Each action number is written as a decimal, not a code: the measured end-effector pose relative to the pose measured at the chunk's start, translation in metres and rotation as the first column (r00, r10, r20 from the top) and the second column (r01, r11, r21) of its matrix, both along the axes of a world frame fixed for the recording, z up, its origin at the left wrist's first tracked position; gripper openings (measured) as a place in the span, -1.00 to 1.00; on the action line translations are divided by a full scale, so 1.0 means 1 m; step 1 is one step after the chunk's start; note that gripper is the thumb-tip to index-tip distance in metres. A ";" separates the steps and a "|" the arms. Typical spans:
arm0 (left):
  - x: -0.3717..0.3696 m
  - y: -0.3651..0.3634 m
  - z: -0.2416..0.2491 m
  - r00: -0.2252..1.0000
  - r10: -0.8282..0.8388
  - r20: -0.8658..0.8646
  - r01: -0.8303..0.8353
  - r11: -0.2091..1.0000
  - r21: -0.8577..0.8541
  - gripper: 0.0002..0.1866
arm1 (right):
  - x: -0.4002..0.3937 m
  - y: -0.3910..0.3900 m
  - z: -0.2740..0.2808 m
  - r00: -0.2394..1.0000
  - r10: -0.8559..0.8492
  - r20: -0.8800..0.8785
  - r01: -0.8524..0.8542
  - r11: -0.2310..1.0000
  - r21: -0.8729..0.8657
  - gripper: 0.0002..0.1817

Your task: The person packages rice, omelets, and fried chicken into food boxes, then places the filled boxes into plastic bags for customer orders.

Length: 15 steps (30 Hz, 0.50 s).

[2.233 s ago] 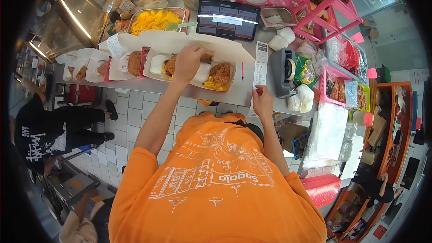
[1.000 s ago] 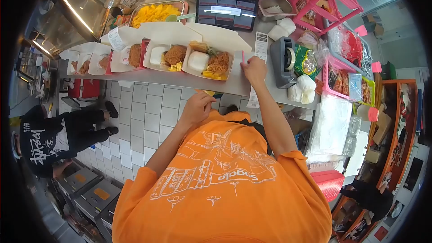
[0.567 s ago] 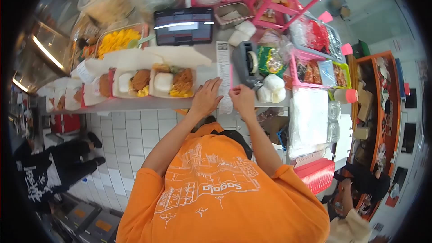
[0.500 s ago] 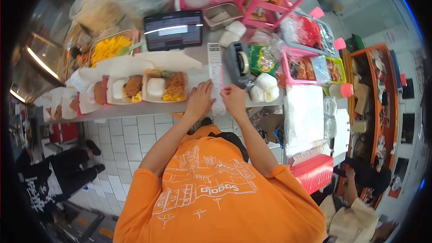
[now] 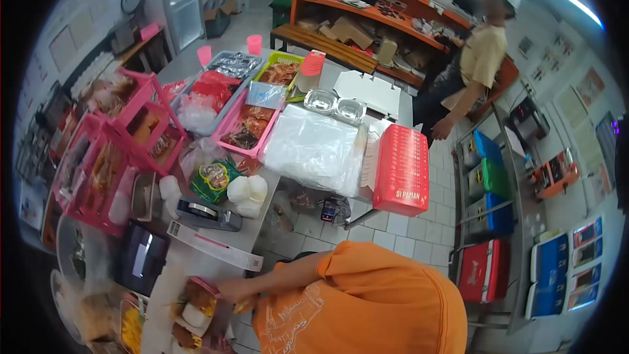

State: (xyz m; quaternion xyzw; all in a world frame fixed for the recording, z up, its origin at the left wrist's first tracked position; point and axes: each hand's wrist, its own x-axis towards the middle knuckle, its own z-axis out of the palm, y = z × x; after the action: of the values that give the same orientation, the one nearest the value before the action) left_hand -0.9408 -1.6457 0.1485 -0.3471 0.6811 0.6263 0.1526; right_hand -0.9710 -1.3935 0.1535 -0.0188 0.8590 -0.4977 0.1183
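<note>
My right hand [image 5: 230, 290] reaches across the counter and grips the edge of an open meal box [image 5: 208, 295] with rice and brown fried food in it. Its fingertips are blurred. My left hand [image 5: 221, 346] shows only in part at the bottom edge, by the boxes, its fingers smeared. A long printed receipt [image 5: 216, 247] lies flat on the counter, apart from both hands. Beyond it stands a grey tape dispenser [image 5: 208, 215]. A dark tablet [image 5: 141, 259] is left of the meal box, and a tray of yellow food [image 5: 131, 324] sits near the bottom.
Pink tiered racks [image 5: 141, 121] stand at the left. White wrapped bundles [image 5: 247, 195], a green bag [image 5: 215, 177], a pink basket [image 5: 246, 132], stacked clear plastic [image 5: 314, 147] and a red box [image 5: 403, 170] line the counter. Another person [image 5: 481, 59] stands beyond, at the right.
The view has swung far to the right. Both hands have left the receipt, which stays on the counter, and are now down by the meal boxes.
</note>
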 end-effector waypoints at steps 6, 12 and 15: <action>-0.037 0.000 0.008 0.970 -0.183 -0.161 0.177 0.983 -0.055 -0.43 | -0.016 -0.032 0.022 0.996 -0.022 0.082 0.007 0.985 0.172 -0.66; -0.054 -0.024 -0.005 0.872 -0.330 -0.361 0.311 0.944 -0.111 -0.52 | -0.028 -0.046 0.005 0.953 -0.283 -0.109 0.300 0.930 0.212 -0.69; -0.061 -0.047 -0.022 0.813 -0.357 -0.460 0.344 0.932 -0.115 -0.55 | -0.012 -0.043 0.010 0.925 -0.372 -0.081 0.380 0.880 0.284 -0.68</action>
State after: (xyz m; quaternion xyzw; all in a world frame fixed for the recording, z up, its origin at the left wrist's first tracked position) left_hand -1.0022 -1.6925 0.1270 -0.0542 0.7579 0.6439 0.0896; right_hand -0.9828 -1.4369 0.1638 0.1600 0.9121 -0.3774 0.0107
